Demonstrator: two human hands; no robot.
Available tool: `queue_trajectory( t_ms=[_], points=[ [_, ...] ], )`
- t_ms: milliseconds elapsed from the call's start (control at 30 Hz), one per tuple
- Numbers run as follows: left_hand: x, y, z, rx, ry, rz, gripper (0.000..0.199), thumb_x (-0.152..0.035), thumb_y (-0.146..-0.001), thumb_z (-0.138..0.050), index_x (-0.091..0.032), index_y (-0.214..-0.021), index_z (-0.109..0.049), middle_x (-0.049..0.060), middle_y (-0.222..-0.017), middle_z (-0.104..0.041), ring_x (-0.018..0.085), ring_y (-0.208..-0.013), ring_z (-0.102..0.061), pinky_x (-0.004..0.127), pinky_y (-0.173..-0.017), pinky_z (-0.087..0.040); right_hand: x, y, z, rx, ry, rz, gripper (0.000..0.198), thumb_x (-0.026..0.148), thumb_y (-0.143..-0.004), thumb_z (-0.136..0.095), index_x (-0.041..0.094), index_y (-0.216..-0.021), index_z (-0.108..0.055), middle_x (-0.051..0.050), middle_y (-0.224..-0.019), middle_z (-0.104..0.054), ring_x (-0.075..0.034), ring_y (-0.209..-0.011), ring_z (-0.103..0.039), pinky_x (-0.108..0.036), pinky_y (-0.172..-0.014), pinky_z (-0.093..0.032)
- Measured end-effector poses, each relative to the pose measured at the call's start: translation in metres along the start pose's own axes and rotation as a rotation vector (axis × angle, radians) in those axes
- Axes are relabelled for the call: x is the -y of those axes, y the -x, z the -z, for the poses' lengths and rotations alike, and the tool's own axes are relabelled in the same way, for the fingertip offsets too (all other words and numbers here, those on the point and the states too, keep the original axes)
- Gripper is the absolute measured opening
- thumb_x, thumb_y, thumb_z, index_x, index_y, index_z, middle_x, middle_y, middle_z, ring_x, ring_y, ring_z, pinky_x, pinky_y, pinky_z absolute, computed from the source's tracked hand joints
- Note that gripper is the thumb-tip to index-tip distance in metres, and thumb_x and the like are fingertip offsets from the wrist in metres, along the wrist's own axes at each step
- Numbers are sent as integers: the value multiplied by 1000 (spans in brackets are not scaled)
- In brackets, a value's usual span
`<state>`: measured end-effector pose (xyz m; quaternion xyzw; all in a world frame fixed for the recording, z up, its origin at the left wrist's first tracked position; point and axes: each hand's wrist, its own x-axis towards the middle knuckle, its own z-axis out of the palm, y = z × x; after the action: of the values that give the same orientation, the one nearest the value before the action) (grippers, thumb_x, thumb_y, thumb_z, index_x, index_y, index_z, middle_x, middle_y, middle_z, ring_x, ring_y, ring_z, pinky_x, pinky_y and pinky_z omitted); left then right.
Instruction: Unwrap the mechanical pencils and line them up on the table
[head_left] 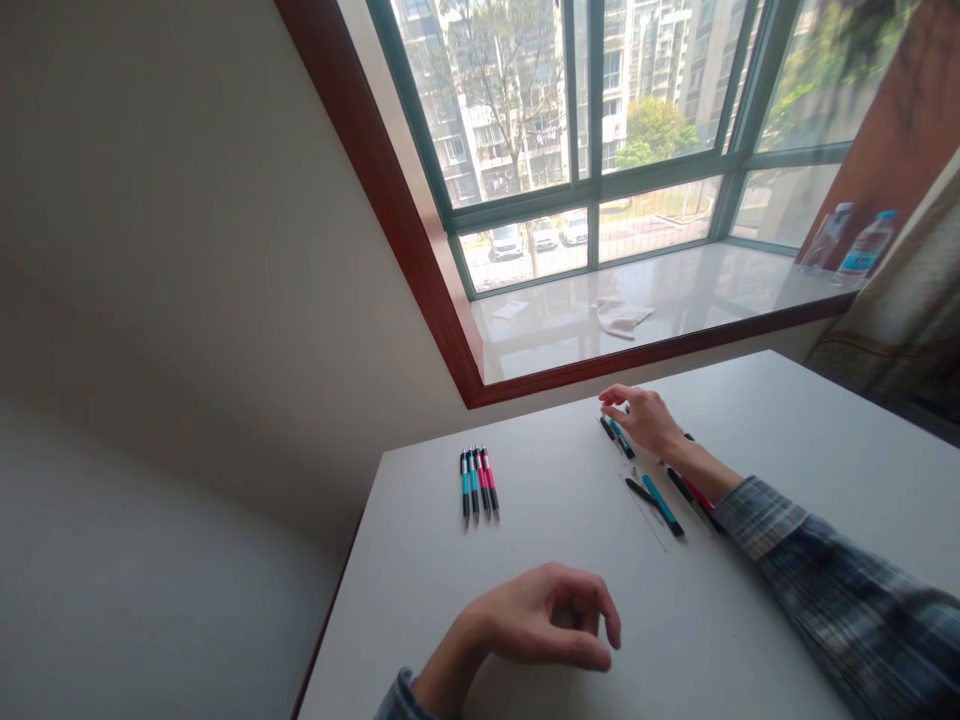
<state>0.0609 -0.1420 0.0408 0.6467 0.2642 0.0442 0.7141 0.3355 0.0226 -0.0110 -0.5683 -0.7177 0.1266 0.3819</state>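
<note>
My left hand [541, 615] hovers over the near part of the white table [435, 610], palm inward, its curled fingers apart with nothing between them. Toward the far edge, my right hand [643, 415] bends its fingers together in a pinch above loose pen parts. Whatever its fingertips hold, if anything, is too small to make out. Beneath that hand lie a black part and a teal part [619, 436]. Closer in are a teal pen barrel [663, 506], a black grip piece [641, 493] and a thin refill [651, 524]. My right forearm partly hides a red barrel [697, 492].
Several whole click pens [478, 485], teal and red with black grips, lie side by side at the table's left. Beyond the table is a windowsill [540, 345] with a crumpled white cloth [621, 318] and plastic bottles [866, 245]. A wall [225, 300] rises on the left.
</note>
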Motion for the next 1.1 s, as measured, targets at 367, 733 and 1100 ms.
queue_trajectory(
  t_ms=[367, 733, 1100],
  points=[
    [3, 3, 2, -23, 30, -15, 53, -56, -66, -90, -15, -97, -75, -1, -71, -61, 11, -65, -51, 22, -64, -40, 2, -5, -12, 17, 10, -40, 15, 26, -89, -62, 23, -92, -77, -5, -85, -79, -22, -77, -72, -32, -75, -51],
    [5, -9, 9, -722, 345, -247, 47, -51, -81, -82, -18, -112, -70, 3, -89, -67, 11, -70, -56, 25, -73, -44, 91, 34, 29, 35, -496, 124, 12, 35, -92, -72, 24, -95, -75, -2, -88, -79, -20, -81, -73, -32, -75, -54],
    [16, -14, 14, -731, 335, -262, 36, -43, -83, -81, -14, -104, -76, 7, -87, -72, 15, -77, -62, 27, -76, -48, 122, 87, 15, 368, -715, 150, 13, 35, -92, -75, 21, -91, -74, 0, -79, -77, -16, -75, -70, -30, -77, -54]
  ],
)
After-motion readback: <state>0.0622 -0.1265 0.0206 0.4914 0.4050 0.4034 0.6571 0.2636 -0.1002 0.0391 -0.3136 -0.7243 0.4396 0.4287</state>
